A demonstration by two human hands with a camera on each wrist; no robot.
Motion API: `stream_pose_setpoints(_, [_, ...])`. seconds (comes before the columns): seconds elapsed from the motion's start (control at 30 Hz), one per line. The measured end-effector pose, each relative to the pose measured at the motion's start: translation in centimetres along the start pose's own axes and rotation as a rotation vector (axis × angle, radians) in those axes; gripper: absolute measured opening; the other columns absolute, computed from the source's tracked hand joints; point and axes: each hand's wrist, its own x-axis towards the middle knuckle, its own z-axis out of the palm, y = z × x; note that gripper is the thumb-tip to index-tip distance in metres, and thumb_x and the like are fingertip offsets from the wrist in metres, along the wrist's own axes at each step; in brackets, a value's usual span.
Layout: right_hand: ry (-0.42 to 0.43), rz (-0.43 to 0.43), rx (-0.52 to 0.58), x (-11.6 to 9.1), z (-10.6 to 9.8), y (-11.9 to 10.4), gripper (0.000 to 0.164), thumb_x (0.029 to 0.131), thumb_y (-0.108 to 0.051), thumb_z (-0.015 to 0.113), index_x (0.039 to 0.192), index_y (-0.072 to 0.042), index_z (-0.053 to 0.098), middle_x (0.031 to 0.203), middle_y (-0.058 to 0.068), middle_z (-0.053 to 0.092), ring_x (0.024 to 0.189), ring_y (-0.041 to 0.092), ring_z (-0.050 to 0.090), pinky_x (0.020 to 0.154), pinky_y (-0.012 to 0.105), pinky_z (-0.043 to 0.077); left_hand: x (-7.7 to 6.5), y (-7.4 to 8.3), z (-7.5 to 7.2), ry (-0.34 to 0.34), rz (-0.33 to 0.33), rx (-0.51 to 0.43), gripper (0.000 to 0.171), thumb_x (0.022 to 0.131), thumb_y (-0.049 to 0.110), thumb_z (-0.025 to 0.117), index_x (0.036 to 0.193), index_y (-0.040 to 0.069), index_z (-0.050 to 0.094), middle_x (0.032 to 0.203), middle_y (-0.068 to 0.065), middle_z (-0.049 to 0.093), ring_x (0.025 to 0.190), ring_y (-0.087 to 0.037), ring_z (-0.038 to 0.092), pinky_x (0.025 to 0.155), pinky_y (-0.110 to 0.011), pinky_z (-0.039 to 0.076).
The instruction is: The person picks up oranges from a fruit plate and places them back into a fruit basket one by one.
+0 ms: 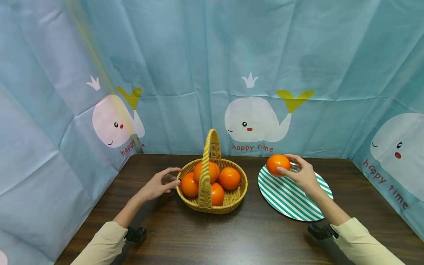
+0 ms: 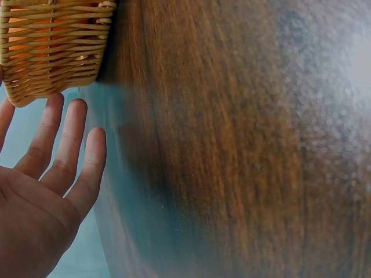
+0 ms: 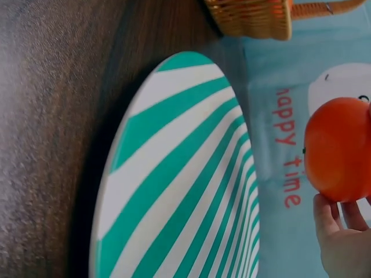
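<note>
My right hand (image 1: 303, 175) holds a smooth orange persimmon (image 1: 277, 165) between thumb and fingers. It is lifted above the far left part of a round plate (image 1: 291, 195) with green and white stripes. In the right wrist view the persimmon (image 3: 339, 149) hangs clear of the plate (image 3: 174, 191). My left hand (image 1: 162, 183) is at the left side of a yellow wicker basket (image 1: 238, 198), its fingertips at the rim. Several more persimmons (image 1: 229, 178) lie in the basket. In the left wrist view the fingers (image 2: 72, 136) are loosely extended beside the basket's wall (image 2: 58, 52).
Basket and plate stand apart on a dark wooden table (image 1: 232, 235). The basket's tall handle (image 1: 206, 162) arches over the fruit. Behind the table hangs a light blue curtain (image 1: 185, 73) with whale prints. Each wrist wears a black band (image 1: 322, 231).
</note>
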Motion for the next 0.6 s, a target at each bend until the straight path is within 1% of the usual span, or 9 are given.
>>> stream_pose_setpoints(0.13, [-0.030,-0.021,0.000,-0.4,0.1,-0.1,0.058,0.095,-0.015,0.076,0.145,-0.001,0.051,0.140,0.020,0.050,0.117,0.034,0.056,0.083,0.023,0.054,0.0,0.0,0.0,0.000,0.000,0.003,0.049,0.102,0.024,0.066,0.147,0.012,0.051,0.132,-0.024,0.059,0.116,-0.039,0.060,0.079,-0.048,0.058])
stream_pose_setpoints(0.33, [-0.072,-0.056,0.059,-1.0,0.4,-0.5,0.055,0.094,-0.010,0.076,0.143,0.000,0.053,0.137,0.020,0.051,0.108,0.016,0.063,0.081,0.028,0.057,0.1,-0.1,0.0,0.002,0.010,0.003,0.048,0.102,0.024,0.066,0.147,0.012,0.051,0.135,-0.026,0.056,0.116,-0.038,0.060,0.079,-0.048,0.058])
stream_pose_setpoints(0.47, [-0.102,-0.084,0.110,-1.1,0.9,-1.0,0.054,0.093,-0.005,0.075,0.141,0.003,0.052,0.135,0.022,0.050,0.107,0.014,0.064,0.083,0.028,0.056,0.1,-0.1,0.0,0.002,0.012,0.004,0.048,0.102,0.023,0.066,0.147,0.012,0.051,0.134,-0.026,0.057,0.115,-0.038,0.060,0.079,-0.049,0.058])
stream_pose_setpoints(0.6, [-0.129,-0.106,0.118,-0.9,1.7,-1.4,0.053,0.092,-0.002,0.076,0.141,0.003,0.053,0.135,0.021,0.051,0.107,0.016,0.065,0.083,0.029,0.056,0.1,-0.1,0.0,0.000,0.010,0.007,0.048,0.102,0.023,0.066,0.147,0.012,0.051,0.133,-0.025,0.058,0.115,-0.038,0.061,0.079,-0.049,0.058])
